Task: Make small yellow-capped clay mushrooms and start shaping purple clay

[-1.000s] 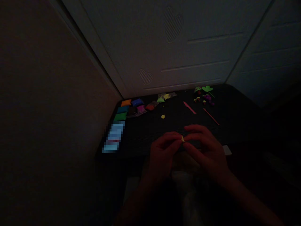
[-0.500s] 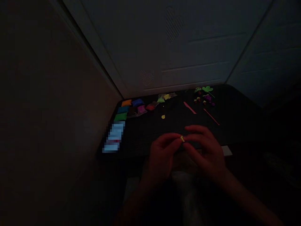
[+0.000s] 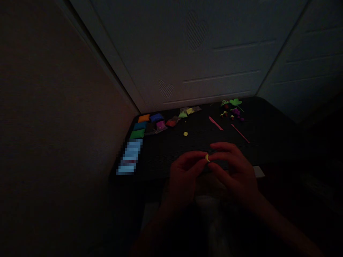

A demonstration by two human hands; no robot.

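Observation:
Over the front edge of the dark table [image 3: 171,157], a small curved piece of yellow modelling clay [image 3: 207,157] sits between my two hands. The thumb and forefinger of my left hand [image 3: 186,171] pinch it from the left. My right hand [image 3: 235,169] touches its right side with a fingertip, the thumb just below and the other fingers spread. Beyond my hands a flat, round yellow clay piece [image 3: 185,134] lies on the table, with a tiny yellow bit [image 3: 185,122] behind it.
At the back left lie several clay packets, among them an orange one [image 3: 144,118] and a green one [image 3: 137,134]. A blurred, lit screen [image 3: 130,157] is at the left edge. A pink plastic knife [image 3: 215,123], a thin pink tool [image 3: 240,133] and small purple clay shapes [image 3: 236,112] lie right.
The yellow clay piece between my fingers has turned slightly and now shows a more curved outline. My hands stay in nearly the same place.

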